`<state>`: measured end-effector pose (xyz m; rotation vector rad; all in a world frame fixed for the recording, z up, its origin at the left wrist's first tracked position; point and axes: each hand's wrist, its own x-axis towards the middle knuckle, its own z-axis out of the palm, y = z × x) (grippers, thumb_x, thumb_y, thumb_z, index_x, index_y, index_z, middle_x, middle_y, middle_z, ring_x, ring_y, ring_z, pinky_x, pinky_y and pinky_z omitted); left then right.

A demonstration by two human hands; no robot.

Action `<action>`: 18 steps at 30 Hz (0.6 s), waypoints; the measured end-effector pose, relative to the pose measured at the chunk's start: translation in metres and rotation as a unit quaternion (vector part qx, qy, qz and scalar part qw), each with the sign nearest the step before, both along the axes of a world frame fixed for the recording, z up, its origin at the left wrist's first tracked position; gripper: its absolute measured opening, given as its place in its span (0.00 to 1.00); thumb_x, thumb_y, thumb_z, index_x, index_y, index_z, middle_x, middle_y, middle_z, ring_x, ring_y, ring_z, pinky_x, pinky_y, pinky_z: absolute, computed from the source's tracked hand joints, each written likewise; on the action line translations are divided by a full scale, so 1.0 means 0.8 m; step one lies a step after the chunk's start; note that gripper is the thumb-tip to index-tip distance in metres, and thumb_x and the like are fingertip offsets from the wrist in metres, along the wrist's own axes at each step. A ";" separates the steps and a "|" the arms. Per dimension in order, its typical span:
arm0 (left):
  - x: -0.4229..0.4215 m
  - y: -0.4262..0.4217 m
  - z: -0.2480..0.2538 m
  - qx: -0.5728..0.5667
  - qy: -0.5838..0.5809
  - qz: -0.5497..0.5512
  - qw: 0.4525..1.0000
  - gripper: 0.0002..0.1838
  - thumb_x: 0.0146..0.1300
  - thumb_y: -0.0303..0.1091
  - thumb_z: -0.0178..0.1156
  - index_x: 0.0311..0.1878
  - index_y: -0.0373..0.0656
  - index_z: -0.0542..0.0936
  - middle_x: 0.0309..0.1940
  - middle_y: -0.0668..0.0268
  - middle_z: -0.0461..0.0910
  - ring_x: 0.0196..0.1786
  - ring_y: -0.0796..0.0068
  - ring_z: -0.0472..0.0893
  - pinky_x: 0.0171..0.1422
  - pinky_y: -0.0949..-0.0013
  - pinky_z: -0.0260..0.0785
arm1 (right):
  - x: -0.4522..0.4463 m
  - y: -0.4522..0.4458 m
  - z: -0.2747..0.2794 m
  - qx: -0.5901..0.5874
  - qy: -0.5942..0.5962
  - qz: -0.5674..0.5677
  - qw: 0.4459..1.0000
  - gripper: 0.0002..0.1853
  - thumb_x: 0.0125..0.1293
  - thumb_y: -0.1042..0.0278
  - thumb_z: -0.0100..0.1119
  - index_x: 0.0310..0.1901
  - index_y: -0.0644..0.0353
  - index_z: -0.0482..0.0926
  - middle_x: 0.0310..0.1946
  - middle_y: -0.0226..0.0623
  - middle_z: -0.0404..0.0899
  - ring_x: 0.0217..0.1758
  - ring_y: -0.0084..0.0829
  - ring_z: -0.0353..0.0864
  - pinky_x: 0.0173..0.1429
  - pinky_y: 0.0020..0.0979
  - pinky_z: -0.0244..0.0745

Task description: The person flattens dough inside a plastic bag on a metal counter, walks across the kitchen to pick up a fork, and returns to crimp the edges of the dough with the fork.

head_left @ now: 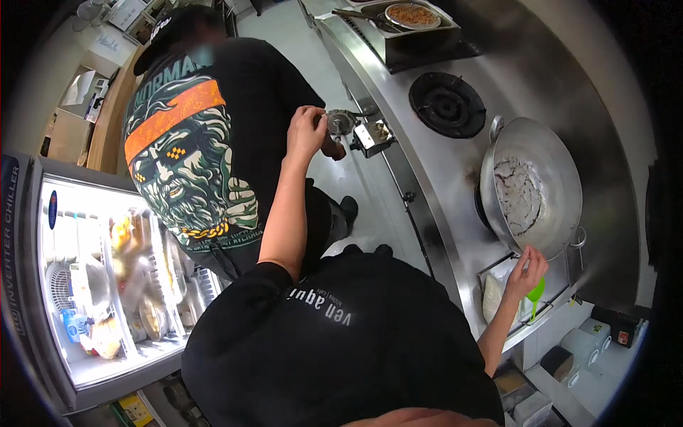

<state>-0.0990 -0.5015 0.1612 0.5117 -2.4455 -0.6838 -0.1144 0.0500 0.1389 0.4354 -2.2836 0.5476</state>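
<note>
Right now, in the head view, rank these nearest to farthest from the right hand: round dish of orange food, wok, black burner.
From the right hand:
1. Wok: just ahead of the fingers, on the counter.
2. Black burner: uncovered, beyond the wok, ahead and to its left.
3. Round dish of orange food: far end, past the burner.

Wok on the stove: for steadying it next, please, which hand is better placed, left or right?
Right, I would judge. The right hand is at the near rim of the wok, while the left hand is farther off, beside the co-worker.
</note>
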 end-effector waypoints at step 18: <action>-0.025 0.035 0.022 -0.168 0.111 0.099 0.975 0.07 0.57 0.30 0.61 0.38 0.42 0.82 0.46 0.62 0.78 0.49 0.60 0.77 0.55 0.62 0.64 | -0.116 0.003 -0.030 -0.011 0.000 0.064 0.998 0.07 0.60 0.79 0.62 0.40 0.68 0.81 0.37 0.44 0.78 0.42 0.44 0.75 0.47 0.40 0.70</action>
